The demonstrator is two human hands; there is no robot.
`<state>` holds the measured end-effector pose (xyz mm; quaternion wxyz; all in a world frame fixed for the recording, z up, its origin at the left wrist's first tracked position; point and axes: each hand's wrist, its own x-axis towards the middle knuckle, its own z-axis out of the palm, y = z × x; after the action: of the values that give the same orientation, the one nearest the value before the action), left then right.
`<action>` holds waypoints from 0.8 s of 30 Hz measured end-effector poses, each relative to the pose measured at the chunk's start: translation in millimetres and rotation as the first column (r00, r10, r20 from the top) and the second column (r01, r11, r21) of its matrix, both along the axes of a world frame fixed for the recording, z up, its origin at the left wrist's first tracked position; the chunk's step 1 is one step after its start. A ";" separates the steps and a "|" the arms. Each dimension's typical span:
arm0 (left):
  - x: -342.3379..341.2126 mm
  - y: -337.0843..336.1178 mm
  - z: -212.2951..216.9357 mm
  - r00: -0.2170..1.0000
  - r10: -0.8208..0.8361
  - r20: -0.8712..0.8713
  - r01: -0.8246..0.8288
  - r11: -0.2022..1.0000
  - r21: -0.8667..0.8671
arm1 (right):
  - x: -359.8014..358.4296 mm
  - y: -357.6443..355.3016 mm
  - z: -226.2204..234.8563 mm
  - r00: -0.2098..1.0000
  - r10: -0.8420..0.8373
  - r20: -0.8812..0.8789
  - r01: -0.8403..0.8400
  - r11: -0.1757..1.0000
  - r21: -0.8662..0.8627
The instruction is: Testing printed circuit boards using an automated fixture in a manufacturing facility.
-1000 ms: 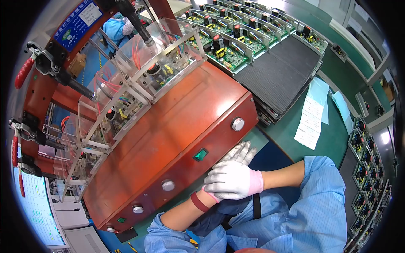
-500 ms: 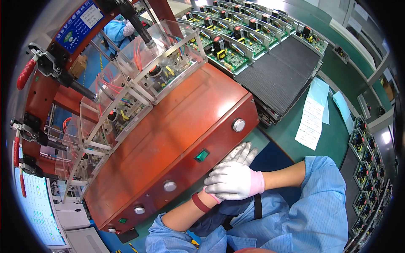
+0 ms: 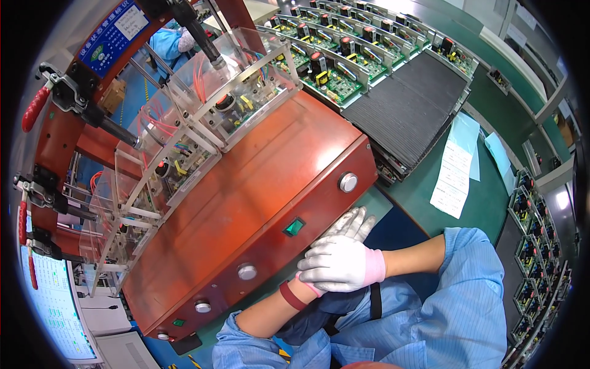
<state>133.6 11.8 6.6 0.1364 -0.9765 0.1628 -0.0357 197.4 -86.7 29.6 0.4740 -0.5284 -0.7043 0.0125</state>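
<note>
Both my hands wear white gloves with pink cuffs and rest one over the other at the front edge of a red-brown test box. My left hand (image 3: 353, 225) lies underneath, fingers stretched out toward the box's right end and smudged grey. Across its back and wrist lies my right hand (image 3: 337, 263), its fingers laid flat and side by side. No object shows in either hand; the left palm is hidden. Nearest to them is the red-brown test box (image 3: 246, 203), with round silver buttons and a lit green switch (image 3: 294, 227) on its front.
Clear plastic fixtures (image 3: 246, 92) holding circuit boards stand along the box's back, under red-handled toggle clamps (image 3: 38, 109). Rows of circuit boards (image 3: 332, 80) and a black corrugated sheet (image 3: 409, 107) lie beyond. Papers (image 3: 456, 166) rest at right; a screen (image 3: 52, 307) glows at lower left.
</note>
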 end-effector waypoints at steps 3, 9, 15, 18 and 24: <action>-0.6 1.1 -1.0 1.000 -0.005 -0.026 0.003 0.995 -0.101 | -0.1 0.0 0.6 1.000 0.002 -0.004 -0.002 1.000 -0.007; -0.1 -0.6 -5.1 1.000 0.001 0.027 -0.001 1.000 0.002 | 1.7 -0.9 2.2 1.000 0.018 0.023 -0.017 0.999 -0.031; 0.1 0.0 -5.2 0.999 0.001 0.050 -0.006 0.994 0.105 | 1.2 -0.5 2.8 1.000 0.017 0.017 -0.016 0.999 -0.042; -0.1 -0.6 -3.5 0.999 0.005 0.054 -0.012 0.993 0.119 | 0.6 0.8 0.3 1.000 0.010 0.018 -0.010 0.999 -0.043; 0.6 -0.4 -3.0 1.000 0.001 0.030 -0.002 1.000 0.029 | -0.4 0.9 -3.7 1.000 0.004 0.012 -0.004 1.000 -0.017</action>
<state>134.2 11.5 3.6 0.1529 -0.9740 0.1604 -0.0477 197.0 -85.8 26.0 0.4651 -0.5310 -0.7082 0.0163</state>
